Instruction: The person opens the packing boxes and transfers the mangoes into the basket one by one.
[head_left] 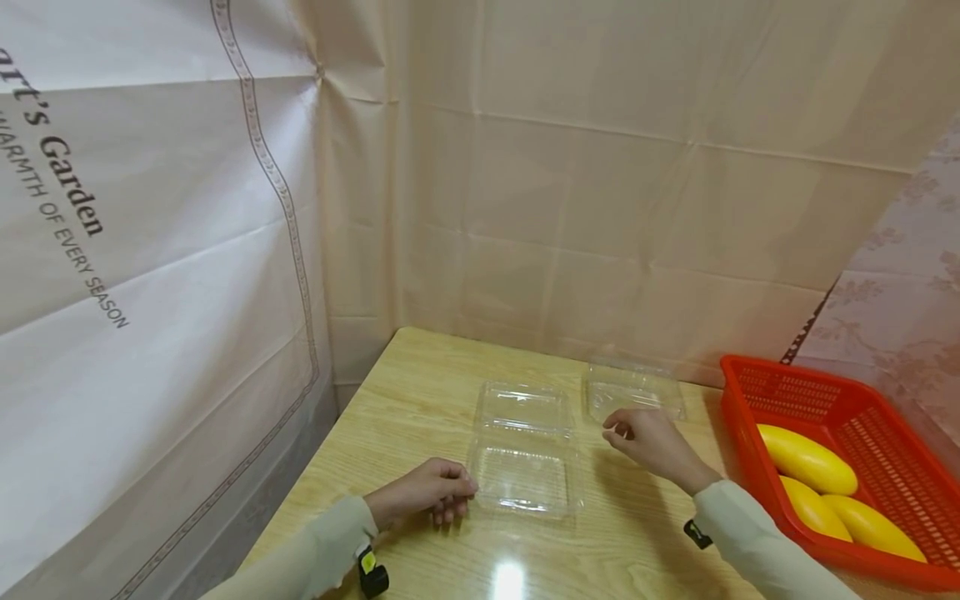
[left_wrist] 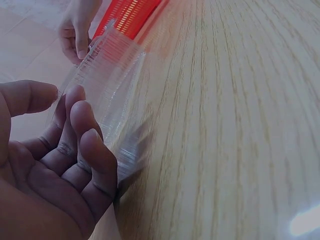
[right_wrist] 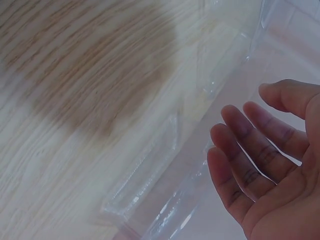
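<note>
A clear plastic clamshell box (head_left: 522, 482) lies spread flat on the wooden table, lid half away from me. At its near left edge is my left hand (head_left: 431, 490), fingers loosely bent. The left wrist view shows that hand (left_wrist: 60, 165) with thumb and fingertips right at the plastic rim and a gap between them. My right hand (head_left: 651, 440) is held to the right of the box, overlapping the front of a second clear plastic box (head_left: 630, 392) in the head view. Its fingers are relaxed and spread slightly in the right wrist view, holding nothing (right_wrist: 270, 155).
At the right stands a red plastic basket (head_left: 750, 450) with several yellow, smooth, elongated fruit-like pieces (head_left: 806, 460) inside. Pale cloth curtains (head_left: 600, 183) hang behind and left of the wooden table (head_left: 405, 392). The basket sits close beside my right forearm.
</note>
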